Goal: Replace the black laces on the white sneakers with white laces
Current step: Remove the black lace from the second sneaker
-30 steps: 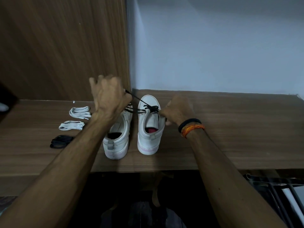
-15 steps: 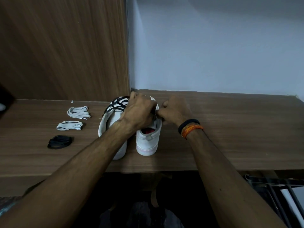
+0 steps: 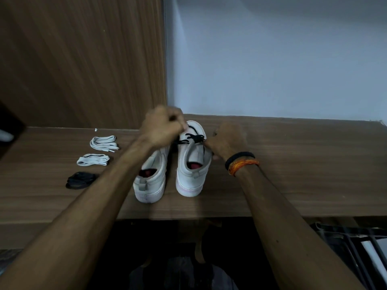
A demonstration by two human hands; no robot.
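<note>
Standing heel-first toward the camera on the wooden shelf (image 3: 293, 185): two white sneakers, side by side, just apart. Still carrying a few crossings of black lace (image 3: 193, 139) near the toe: the right sneaker (image 3: 191, 164). Showing a red lining through its opening, with its front hidden behind the left forearm: the left sneaker (image 3: 151, 176).

Hovering above the toe end, fingers curled tight: the left hand (image 3: 162, 127), apparently pinching one end of the black lace, though blurred, so the grip itself cannot be made out for certain. Pressing against the right sneaker's outer side, beside the eyelets: the right hand (image 3: 227, 142), fingers curled and fingertips touching the upper near the lace; whether pinching the lace or only the shoe, cannot tell. Circling the right wrist: a black band (image 3: 238, 156) and an orange thread (image 3: 244, 165).

Lying well left of the sneakers, in a row running toward the camera: two bundles of white laces (image 3: 103, 142) (image 3: 93, 160), then a bundled black lace (image 3: 80, 180) nearest the shelf's front edge.
</note>
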